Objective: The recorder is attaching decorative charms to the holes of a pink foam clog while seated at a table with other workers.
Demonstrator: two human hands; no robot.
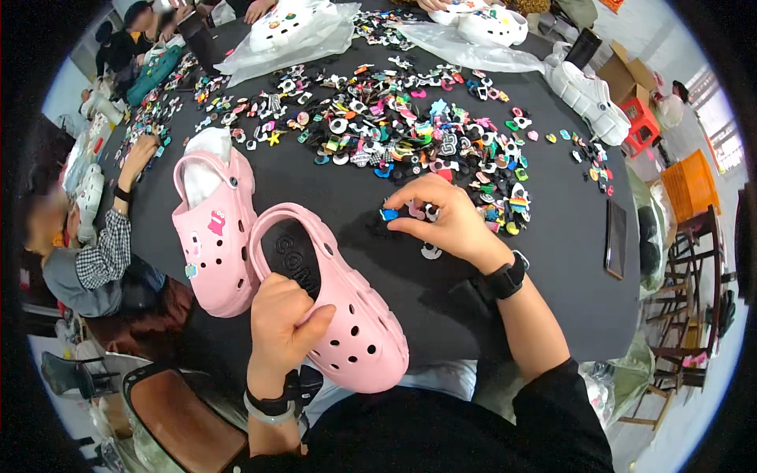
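Observation:
My left hand (282, 325) is closed around the side of a pink clog (364, 339), whose toe points toward me. Only bare holes show on that clog's upper. Touching it on the left stands a second pink clog (217, 264), stuffed with white padding and carrying a few charms, a pink one among them. Over the table, to the right of the held clog, my right hand (445, 217) pinches a small blue shoe charm (389, 214) between thumb and forefinger. A few loose charms lie beneath and beside that hand.
A wide heap of colourful shoe charms (378, 118) spreads over the black table (568, 307). White clogs (288, 27) on plastic bags stand at the far side, another white clog (587, 102) at the right. A phone (616, 238) lies near the right edge. A co-worker's hand (140, 152) reaches in from the left.

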